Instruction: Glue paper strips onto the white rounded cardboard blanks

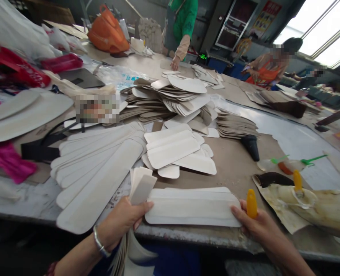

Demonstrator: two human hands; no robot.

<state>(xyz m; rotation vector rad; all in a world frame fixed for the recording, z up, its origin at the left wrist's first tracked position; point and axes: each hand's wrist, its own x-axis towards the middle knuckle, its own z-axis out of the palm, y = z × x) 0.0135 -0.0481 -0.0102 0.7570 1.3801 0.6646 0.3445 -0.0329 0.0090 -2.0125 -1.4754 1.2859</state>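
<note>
My left hand (125, 214), with a silver bangle at the wrist, is closed around a bundle of thin white strips (143, 186). The strips stick up above the fist, and their lower ends curl down past the table edge. Its thumb presses the left end of a long white panel with rounded corners (191, 207). At the panel's right end, my right hand (254, 222) pinches the edge between thumb and fingers. A yellow handle (252, 204) rises from the same hand; the rest of that tool is hidden. Left of the panel lies a fan of similar long panels (98, 184).
Beyond are loose panels (174, 147) and a high stack of pieces (172, 97). At right lie a black cone-shaped object (250, 147), green-tipped items (295, 165) and a glue-stained container (316, 207) with a yellow handle. Co-workers stand across the table, one in green (184, 19).
</note>
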